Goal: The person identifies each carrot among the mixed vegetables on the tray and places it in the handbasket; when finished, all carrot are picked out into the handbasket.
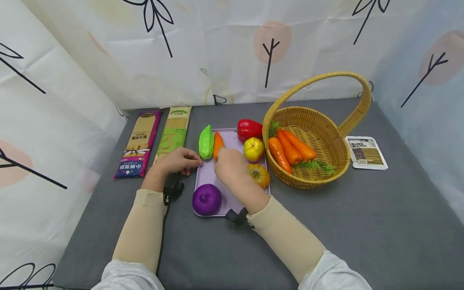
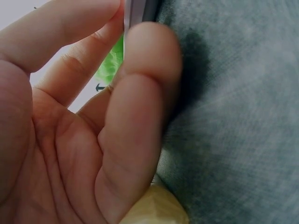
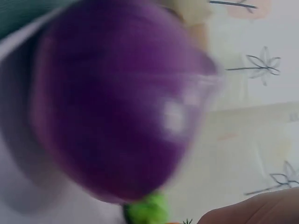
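Observation:
My right hand (image 1: 233, 171) is over the middle of the lilac tray (image 1: 232, 210) and pinches the near end of a carrot (image 1: 218, 141); its fingertips are hidden in the head view. Left of the carrot lies a green ridged vegetable (image 1: 206, 143). At the tray's left edge is my left hand (image 1: 177, 162), fingers loosely bent. Its fingertips come right to the tray rim (image 2: 134, 14) in the left wrist view. A purple onion (image 1: 207, 199) sits at the tray's near left corner and fills much of the right wrist view (image 3: 121, 102).
A red bell pepper (image 1: 249, 130), a yellow fruit (image 1: 253, 149) and a small pumpkin (image 1: 259, 176) line the tray's right side. Beside them stands a wicker basket (image 1: 335, 177) with several carrots (image 1: 295, 147). Noodle packs (image 1: 139, 145) lie left; a white packet (image 1: 366, 153) lies right.

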`<state>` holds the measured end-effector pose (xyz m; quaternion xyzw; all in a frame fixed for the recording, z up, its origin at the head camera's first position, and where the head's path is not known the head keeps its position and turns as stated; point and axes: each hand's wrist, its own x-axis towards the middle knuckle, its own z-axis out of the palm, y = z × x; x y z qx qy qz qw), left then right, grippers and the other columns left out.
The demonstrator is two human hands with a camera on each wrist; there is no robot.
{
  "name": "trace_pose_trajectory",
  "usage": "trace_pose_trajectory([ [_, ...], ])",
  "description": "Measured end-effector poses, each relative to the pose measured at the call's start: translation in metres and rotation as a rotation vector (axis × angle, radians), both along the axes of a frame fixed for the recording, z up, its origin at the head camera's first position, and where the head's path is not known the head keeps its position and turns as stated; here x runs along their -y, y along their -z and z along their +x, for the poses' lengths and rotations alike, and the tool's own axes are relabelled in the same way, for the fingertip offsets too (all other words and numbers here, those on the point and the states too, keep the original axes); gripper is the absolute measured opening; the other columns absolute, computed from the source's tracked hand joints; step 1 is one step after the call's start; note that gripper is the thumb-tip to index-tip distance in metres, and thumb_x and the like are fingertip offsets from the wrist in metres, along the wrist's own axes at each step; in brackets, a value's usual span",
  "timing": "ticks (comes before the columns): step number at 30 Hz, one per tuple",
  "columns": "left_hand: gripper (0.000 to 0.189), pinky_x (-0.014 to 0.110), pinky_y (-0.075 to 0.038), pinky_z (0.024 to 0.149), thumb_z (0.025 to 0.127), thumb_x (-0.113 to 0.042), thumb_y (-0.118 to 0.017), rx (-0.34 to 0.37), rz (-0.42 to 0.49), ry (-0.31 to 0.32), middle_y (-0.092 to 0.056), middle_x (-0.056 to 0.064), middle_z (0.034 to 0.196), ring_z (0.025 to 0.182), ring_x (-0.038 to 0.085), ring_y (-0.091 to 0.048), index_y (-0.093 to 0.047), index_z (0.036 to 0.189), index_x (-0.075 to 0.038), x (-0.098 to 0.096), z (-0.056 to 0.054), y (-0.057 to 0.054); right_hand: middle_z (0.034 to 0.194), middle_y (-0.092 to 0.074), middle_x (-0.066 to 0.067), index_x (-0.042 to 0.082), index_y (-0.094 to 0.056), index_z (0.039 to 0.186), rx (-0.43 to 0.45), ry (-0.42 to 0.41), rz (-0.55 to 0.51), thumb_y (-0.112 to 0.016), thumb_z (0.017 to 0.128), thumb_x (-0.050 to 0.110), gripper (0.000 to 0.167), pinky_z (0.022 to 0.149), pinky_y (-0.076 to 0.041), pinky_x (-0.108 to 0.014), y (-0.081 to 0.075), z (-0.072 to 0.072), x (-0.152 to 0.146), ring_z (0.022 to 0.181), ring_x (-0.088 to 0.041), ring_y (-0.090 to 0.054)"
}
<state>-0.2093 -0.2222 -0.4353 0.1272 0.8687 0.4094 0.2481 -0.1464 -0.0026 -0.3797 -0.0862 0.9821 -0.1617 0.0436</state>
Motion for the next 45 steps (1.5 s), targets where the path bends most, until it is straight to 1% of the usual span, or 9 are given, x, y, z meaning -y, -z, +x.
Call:
trace_pose_trajectory([
  [3,0.02,0.036,-0.054,0.066,0.098,-0.027,-0.072,0.005,-0.001,-0.008,-0.065,0.007,0.088,0.068,0.024,-0.06,-0.078,0.104,-0.01,0.0,-0.001,0.0,0.083,-0.068,-0.011,0.005,-0.071,0.098,-0.054,-0.028,-0.02,-0.067,0.098,0.019,0.015,0.067,-0.054,-0.036,-0.014,0.002,-0.011,0.075,-0.028,-0.066],
  [7,0.021,0.035,-0.054,0.066,0.098,-0.027,-0.072,0.015,-0.002,-0.011,-0.066,0.008,0.089,0.068,0.024,-0.06,-0.078,0.106,-0.009,-0.001,0.0,0.0,0.091,-0.072,-0.009,0.008,-0.075,0.119,-0.113,-0.064,-0.115,-0.064,0.098,0.014,0.024,0.067,-0.051,-0.034,-0.036,0.005,-0.03,0.073,-0.026,-0.062],
  [11,0.022,0.035,-0.053,0.067,0.098,-0.029,-0.071,0.026,-0.005,-0.02,-0.066,0.008,0.091,0.07,0.025,-0.06,-0.078,0.107,-0.01,-0.002,0.001,-0.001,0.106,-0.073,-0.003,0.017,-0.068,0.137,-0.111,-0.082,-0.305,-0.062,0.1,0.017,0.038,0.061,-0.045,-0.032,-0.061,0.013,-0.054,0.067,-0.023,-0.056],
  [16,0.023,0.035,-0.053,0.068,0.098,-0.029,-0.071,0.036,-0.003,-0.027,-0.065,0.008,0.09,0.07,0.025,-0.06,-0.078,0.107,-0.009,-0.002,0.002,-0.002,0.106,-0.073,0.0,0.02,-0.067,0.138,-0.075,-0.102,-0.527,-0.066,0.1,0.019,0.038,0.058,-0.044,-0.031,-0.091,0.029,-0.09,0.069,-0.02,-0.058],
  [20,0.022,0.035,-0.053,0.068,0.098,-0.029,-0.071,0.025,-0.004,-0.022,-0.064,0.008,0.088,0.07,0.025,-0.06,-0.078,0.106,-0.009,-0.001,0.002,-0.001,0.115,-0.072,-0.004,0.016,-0.069,0.136,-0.06,-0.182,-0.707,-0.07,0.098,0.014,0.038,0.06,-0.046,-0.026,-0.105,0.038,-0.123,0.083,-0.02,-0.063],
  [25,0.021,0.036,-0.053,0.067,0.098,-0.029,-0.072,0.011,-0.016,-0.008,-0.064,0.006,0.086,0.07,0.024,-0.06,-0.078,0.105,-0.01,0.0,0.001,0.002,0.125,-0.068,-0.011,0.01,-0.068,0.136,-0.079,-0.267,-0.86,-0.069,0.098,0.005,0.039,0.065,-0.052,-0.021,-0.111,0.045,-0.16,0.089,-0.02,-0.07],
  [30,0.02,0.036,-0.053,0.067,0.097,-0.028,-0.072,0.007,-0.01,-0.007,-0.064,0.007,0.085,0.07,0.023,-0.061,-0.078,0.104,-0.01,0.001,0.002,0.003,0.126,-0.069,-0.011,0.002,-0.067,0.134,-0.119,-0.269,-0.985,-0.066,0.096,-0.005,0.038,0.08,-0.057,-0.024,-0.116,0.056,-0.196,0.097,-0.018,-0.072],
  [38,0.02,0.037,-0.054,0.067,0.097,-0.027,-0.072,-0.006,-0.001,0.0,-0.064,0.007,0.086,0.07,0.023,-0.061,-0.078,0.105,-0.01,0.001,0.002,0.001,0.107,-0.074,-0.02,-0.023,-0.061,0.121,-0.263,-0.259,-1.377,-0.051,0.088,-0.027,0.034,0.081,-0.056,-0.025,-0.108,0.072,-0.249,0.083,-0.023,-0.07],
  [45,0.02,0.036,-0.054,0.067,0.097,-0.027,-0.072,-0.01,-0.004,0.002,-0.065,0.007,0.087,0.07,0.023,-0.061,-0.078,0.105,-0.01,0.0,0.001,0.0,0.097,-0.074,-0.023,-0.031,-0.056,0.116,-0.419,-0.135,-1.511,-0.048,0.089,-0.025,0.028,0.08,-0.057,-0.027,-0.094,0.076,-0.278,0.073,-0.026,-0.067],
])
